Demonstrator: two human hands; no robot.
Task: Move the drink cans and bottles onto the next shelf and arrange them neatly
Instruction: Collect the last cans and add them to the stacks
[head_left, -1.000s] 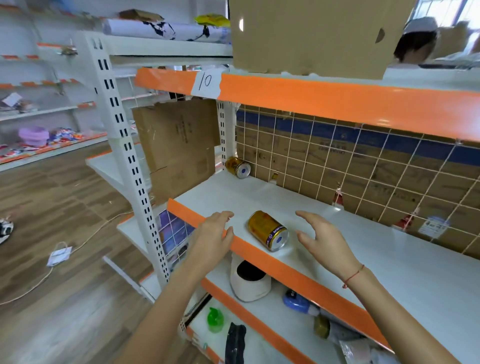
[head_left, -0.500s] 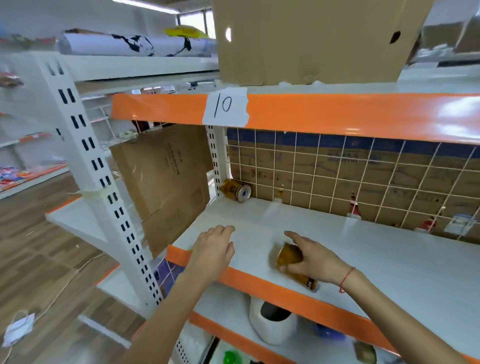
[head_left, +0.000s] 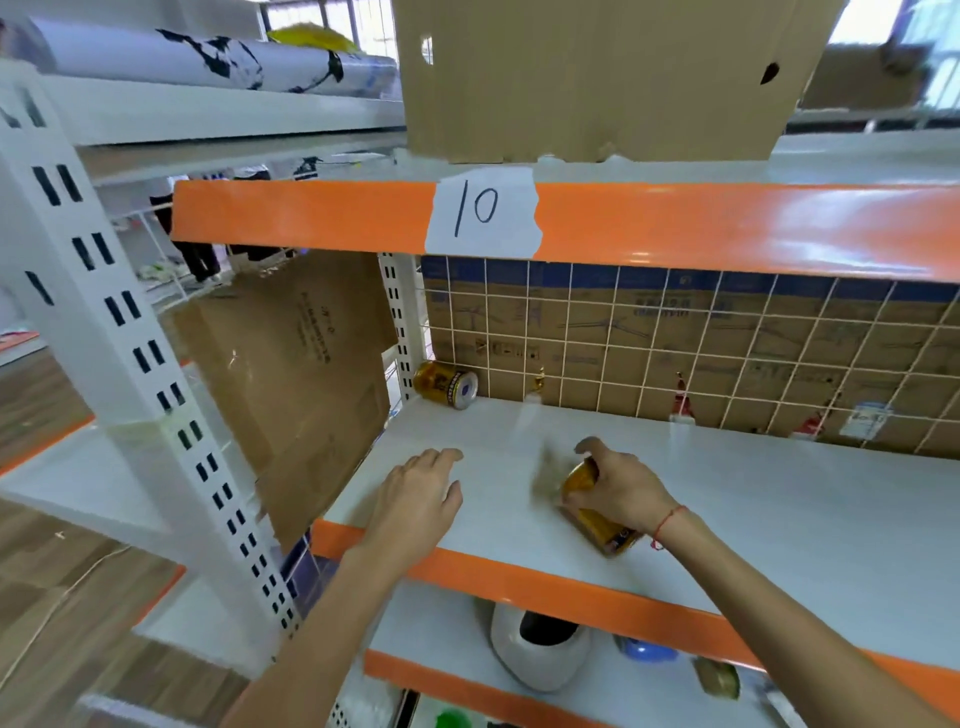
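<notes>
Nearest the camera, the left hand (head_left: 415, 499) lies flat and relaxed on the white metal shelf with the orange front lip (head_left: 519, 577), fingers straight, holding nothing. Just to its right, the right hand (head_left: 618, 493) is wrapped over a gold-coloured metal drink can (head_left: 592, 512), fingers curled round its upper end. The can leans on its side near the front edge of the shelf, its lower end pointing toward the lip. That end of the can and the fingertips are smeared by blur, so how firm the grip is cannot be told.

The main risk, as I judge it, is the can slipping out of a partial grip: the hand covers only one end, and a smooth round can so close to the lip could roll off and drop onto the lower shelf, where a white rounded container (head_left: 540, 649) and other small items lie. Standing it up fast could also tip it over.

Farther back, a second gold drink can with a blue-and-white end (head_left: 448, 384) lies on its side in the rear left corner, against the white wire grid back panel (head_left: 675, 343). It too can roll if the shelf is knocked, and a reach for it passes close to the leaning brown cardboard sheet (head_left: 296, 379), which may shift.
</notes>
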